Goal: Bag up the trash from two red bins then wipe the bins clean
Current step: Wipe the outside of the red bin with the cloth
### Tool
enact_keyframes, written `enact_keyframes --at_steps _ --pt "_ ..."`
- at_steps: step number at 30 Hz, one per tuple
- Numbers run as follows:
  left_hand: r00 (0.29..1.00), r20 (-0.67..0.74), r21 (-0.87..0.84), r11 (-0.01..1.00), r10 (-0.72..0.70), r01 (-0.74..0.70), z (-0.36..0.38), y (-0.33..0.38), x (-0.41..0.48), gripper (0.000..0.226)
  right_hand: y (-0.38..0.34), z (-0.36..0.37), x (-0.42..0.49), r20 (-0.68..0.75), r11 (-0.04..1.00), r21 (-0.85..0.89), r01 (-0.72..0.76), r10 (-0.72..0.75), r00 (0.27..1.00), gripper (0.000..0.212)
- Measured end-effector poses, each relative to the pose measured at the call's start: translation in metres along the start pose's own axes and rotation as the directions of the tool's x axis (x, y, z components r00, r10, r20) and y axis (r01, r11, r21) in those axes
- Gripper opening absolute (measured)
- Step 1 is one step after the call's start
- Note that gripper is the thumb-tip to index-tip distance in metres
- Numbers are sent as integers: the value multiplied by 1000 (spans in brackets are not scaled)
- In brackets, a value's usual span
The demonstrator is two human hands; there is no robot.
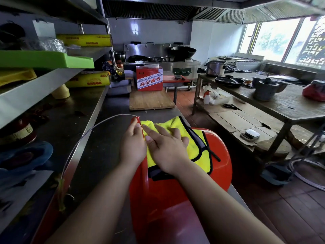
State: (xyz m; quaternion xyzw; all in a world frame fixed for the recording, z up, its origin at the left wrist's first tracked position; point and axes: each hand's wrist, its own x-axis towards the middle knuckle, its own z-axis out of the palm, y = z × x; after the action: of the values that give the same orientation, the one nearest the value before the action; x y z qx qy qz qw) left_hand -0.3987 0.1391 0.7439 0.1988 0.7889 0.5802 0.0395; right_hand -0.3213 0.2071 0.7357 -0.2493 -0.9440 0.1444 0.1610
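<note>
**Wiping step: cloth is on the red bin**

The red bin point(175, 199) lies on its side on the steel counter point(105, 155). The left hand point(132, 145) pinches the bin's rim by the wire handle point(84, 132). The right hand point(165, 145) lies flat with fingers straight, pressing the yellow cloth point(191, 154) onto the bin's outer wall. I'd say this is the wiping step. Next move is probably sweeping the cloth across while the left hand stops the bin rolling. Can't see inside the bin, so no idea if it's emptied. Beyond the bin there's a red box point(149, 80), contents hidden.
</note>
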Motion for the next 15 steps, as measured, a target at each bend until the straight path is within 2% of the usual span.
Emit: enact_keyframes --at_steps 3,6,11,13,15 --pt "1000 10 25 1000 -7 6 1 2 2 42 18 1 -1 -12 999 -2 -34 34 999 43" --pt "1000 0 38 999 -6 6 1 5 3 45 49 -1 -3 -26 987 11 -158 158 987 43" --pt "1000 -17 88 996 9 -8 3 5 2 41 116 -7 -10 -67 889 79 -451 456 887 42" --pt "1000 -16 94 996 9 -8 4 4 3 42 123 -8 -12 -59 857 110 -504 512 857 42" --pt "1000 -23 89 996 4 -2 5 2 3 42 116 -7 -11 -53 856 105 -506 513 857 43"
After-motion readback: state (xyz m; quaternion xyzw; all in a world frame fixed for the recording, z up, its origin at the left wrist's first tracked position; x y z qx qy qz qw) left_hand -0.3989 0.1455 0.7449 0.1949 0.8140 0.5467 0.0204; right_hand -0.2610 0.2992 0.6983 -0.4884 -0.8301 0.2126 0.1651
